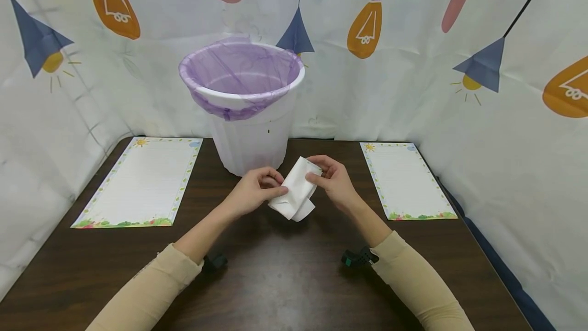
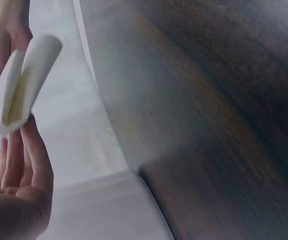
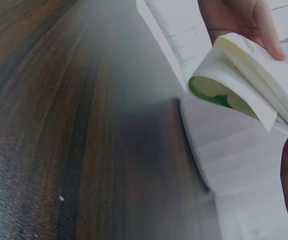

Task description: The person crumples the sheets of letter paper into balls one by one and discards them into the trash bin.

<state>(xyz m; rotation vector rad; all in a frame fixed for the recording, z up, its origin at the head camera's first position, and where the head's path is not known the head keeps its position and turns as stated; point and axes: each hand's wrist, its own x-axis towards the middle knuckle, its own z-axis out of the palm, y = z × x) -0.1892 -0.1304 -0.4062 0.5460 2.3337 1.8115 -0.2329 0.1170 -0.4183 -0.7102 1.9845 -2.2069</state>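
Note:
Over the middle of the table, both hands hold a folded sheet of white paper (image 1: 295,188). My left hand (image 1: 257,190) pinches its left edge between thumb and fingers. On the other side, my right hand (image 1: 337,183) pinches its upper right part. Seen from the left wrist, the paper (image 2: 38,70) is doubled over, with pale yellow showing inside the fold. A loose flap curls out in the right wrist view, where the paper (image 3: 239,75) shows green print on its inner face.
Behind the hands stands a white bin (image 1: 252,142) lined with a purple bag (image 1: 248,111). Flat sheets with flowery borders lie to the left (image 1: 142,183) and right (image 1: 406,180) on the dark wooden table (image 1: 285,280). A printed curtain (image 1: 413,91) surrounds the table.

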